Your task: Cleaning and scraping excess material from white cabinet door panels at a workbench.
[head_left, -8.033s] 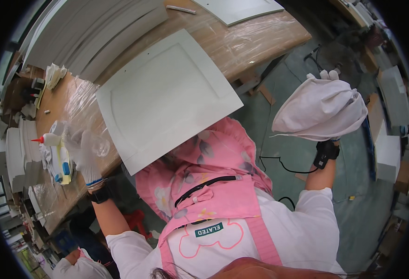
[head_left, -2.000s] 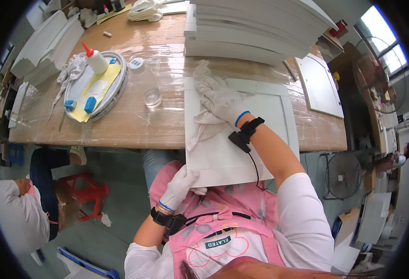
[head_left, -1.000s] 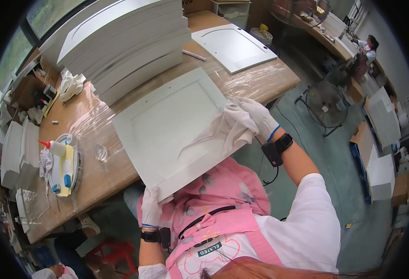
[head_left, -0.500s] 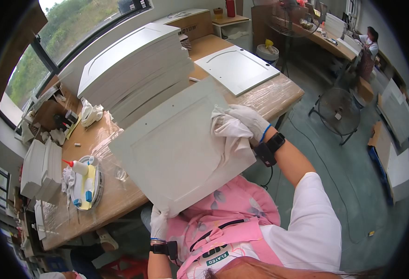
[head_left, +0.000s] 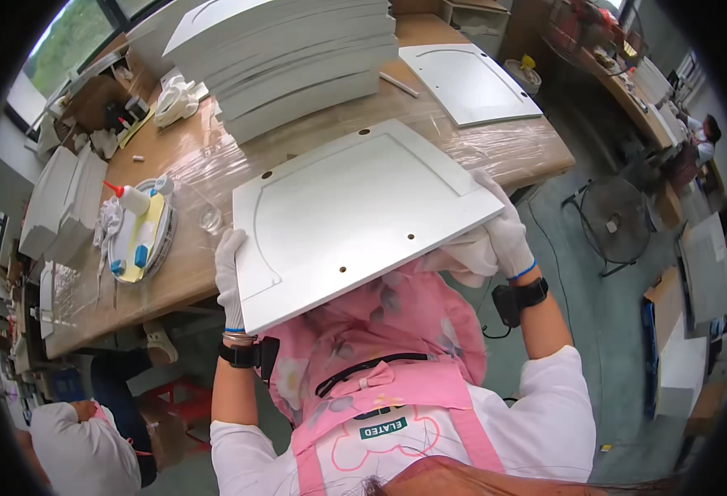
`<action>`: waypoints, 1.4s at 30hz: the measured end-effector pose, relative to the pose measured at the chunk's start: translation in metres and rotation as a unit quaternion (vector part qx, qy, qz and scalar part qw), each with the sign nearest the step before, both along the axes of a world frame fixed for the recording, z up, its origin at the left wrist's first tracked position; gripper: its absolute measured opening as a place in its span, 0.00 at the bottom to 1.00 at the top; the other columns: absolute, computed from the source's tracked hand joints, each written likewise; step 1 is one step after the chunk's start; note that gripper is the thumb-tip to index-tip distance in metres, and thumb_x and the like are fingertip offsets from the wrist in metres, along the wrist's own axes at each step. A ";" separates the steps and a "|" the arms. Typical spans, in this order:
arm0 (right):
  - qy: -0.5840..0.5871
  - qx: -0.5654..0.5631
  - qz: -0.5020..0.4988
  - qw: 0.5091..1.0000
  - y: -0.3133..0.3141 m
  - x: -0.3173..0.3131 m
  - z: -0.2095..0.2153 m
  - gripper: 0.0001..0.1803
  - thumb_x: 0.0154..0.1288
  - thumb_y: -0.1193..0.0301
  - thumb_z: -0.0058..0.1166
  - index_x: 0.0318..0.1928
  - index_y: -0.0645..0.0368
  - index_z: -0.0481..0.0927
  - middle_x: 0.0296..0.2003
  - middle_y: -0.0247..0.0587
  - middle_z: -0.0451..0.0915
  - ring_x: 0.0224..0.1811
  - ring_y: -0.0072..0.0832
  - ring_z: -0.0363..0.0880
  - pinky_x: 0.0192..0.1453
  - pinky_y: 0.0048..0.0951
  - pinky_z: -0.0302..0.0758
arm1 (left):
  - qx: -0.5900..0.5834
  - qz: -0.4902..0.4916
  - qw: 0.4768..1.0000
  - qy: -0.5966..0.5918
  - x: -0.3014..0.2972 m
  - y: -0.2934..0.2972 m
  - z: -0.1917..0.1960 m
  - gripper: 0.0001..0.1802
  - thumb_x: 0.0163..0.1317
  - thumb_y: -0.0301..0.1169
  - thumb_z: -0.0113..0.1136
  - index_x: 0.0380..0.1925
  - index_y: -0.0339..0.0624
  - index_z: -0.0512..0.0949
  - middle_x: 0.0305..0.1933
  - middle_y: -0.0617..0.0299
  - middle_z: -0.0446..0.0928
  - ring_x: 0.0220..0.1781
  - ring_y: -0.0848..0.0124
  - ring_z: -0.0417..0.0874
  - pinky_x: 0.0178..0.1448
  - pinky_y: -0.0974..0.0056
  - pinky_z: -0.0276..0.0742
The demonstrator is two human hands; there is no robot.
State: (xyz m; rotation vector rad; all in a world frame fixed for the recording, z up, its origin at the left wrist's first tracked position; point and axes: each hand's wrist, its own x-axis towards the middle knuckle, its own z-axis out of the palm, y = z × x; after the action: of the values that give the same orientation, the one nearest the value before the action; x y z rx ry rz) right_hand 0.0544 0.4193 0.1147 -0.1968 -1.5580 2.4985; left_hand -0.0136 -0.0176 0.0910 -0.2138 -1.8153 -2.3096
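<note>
A white cabinet-door-like panel with an arched groove and several dark round holes lies nearly level in front of me, over the table's near edge. My gloved left hand is closed on its left edge. At the opposite end, my gloved right hand grips the right edge, its thumb side near the top corner. A crumpled white cloth hangs under that corner, against my right hand; the fingers beneath the panel are hidden.
The wooden table is covered with clear film. On it stand a tall stack of white panels, another panel, and an oval tray with a red-tipped bottle. A floor fan stands right; a person sits lower left.
The panel has gone from tilted to nearly level, and a face with larger holes shows. My right hand has moved from wiping with the cloth to the right edge; my left hand is farther up.
</note>
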 end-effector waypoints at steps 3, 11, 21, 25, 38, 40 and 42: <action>-0.015 0.134 -0.032 0.990 -0.022 0.033 -0.024 0.31 0.68 0.82 0.51 0.71 0.65 0.61 0.62 0.45 0.73 0.62 0.30 0.75 0.64 0.30 0.75 | -0.158 0.142 0.976 -0.045 0.026 -0.009 -0.054 0.24 0.73 0.33 0.53 0.63 0.30 0.67 0.59 0.50 0.76 0.58 0.65 0.79 0.64 0.62 0.75; -0.245 0.234 0.031 0.940 0.002 0.043 -0.068 0.22 0.68 0.75 0.51 0.62 0.64 0.75 0.53 0.43 0.81 0.56 0.29 0.79 0.58 0.27 0.77 | 0.158 -0.147 0.925 -0.314 0.091 -0.014 -0.048 0.23 0.75 0.39 0.47 0.62 0.34 0.67 0.58 0.51 0.77 0.55 0.59 0.82 0.54 0.55 0.84; -0.007 0.375 0.049 0.926 0.021 0.018 0.082 0.22 0.75 0.72 0.43 0.65 0.69 0.65 0.54 0.49 0.78 0.53 0.33 0.80 0.60 0.32 0.79 | 0.265 -0.181 0.876 -0.359 0.090 -0.018 -0.059 0.26 0.77 0.46 0.41 0.64 0.38 0.66 0.60 0.50 0.75 0.55 0.57 0.83 0.49 0.54 0.88; -0.068 0.323 0.240 0.913 -0.022 -0.061 0.086 0.22 0.74 0.69 0.47 0.63 0.69 0.70 0.54 0.46 0.78 0.55 0.28 0.78 0.59 0.27 0.76 | 0.261 -0.167 0.890 -0.335 0.094 -0.017 -0.051 0.29 0.78 0.49 0.38 0.67 0.38 0.63 0.61 0.51 0.75 0.55 0.59 0.83 0.49 0.55 0.88; 0.283 0.721 0.248 0.582 -0.273 -0.084 -0.005 0.32 0.58 0.59 0.59 0.64 0.47 0.70 0.56 0.47 0.71 0.59 0.45 0.71 0.56 0.46 0.72 | 0.311 -0.231 0.861 -0.330 0.081 -0.012 -0.055 0.31 0.68 0.30 0.57 0.69 0.42 0.58 0.61 0.54 0.72 0.54 0.61 0.83 0.44 0.53 0.90; 0.293 0.731 0.306 0.534 -0.254 -0.067 0.002 0.25 0.62 0.65 0.57 0.60 0.51 0.74 0.55 0.46 0.76 0.55 0.45 0.76 0.51 0.46 0.77 | 0.312 -0.248 0.863 -0.310 0.082 -0.012 -0.052 0.33 0.67 0.27 0.57 0.69 0.41 0.57 0.61 0.52 0.72 0.53 0.59 0.83 0.42 0.54 0.90; 0.251 0.740 0.346 0.519 -0.231 -0.081 0.005 0.24 0.62 0.66 0.57 0.59 0.52 0.75 0.55 0.45 0.77 0.55 0.45 0.77 0.52 0.45 0.77 | 0.302 -0.257 0.862 -0.316 0.086 -0.013 -0.057 0.34 0.66 0.27 0.58 0.69 0.41 0.56 0.60 0.51 0.72 0.52 0.58 0.83 0.42 0.54 0.90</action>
State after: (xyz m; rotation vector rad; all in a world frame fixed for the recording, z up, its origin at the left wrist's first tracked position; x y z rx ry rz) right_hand -0.0263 0.1888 0.1193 1.4051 -2.9282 0.3216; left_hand 0.0719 -0.0311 0.0342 0.2172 -1.1896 -3.5248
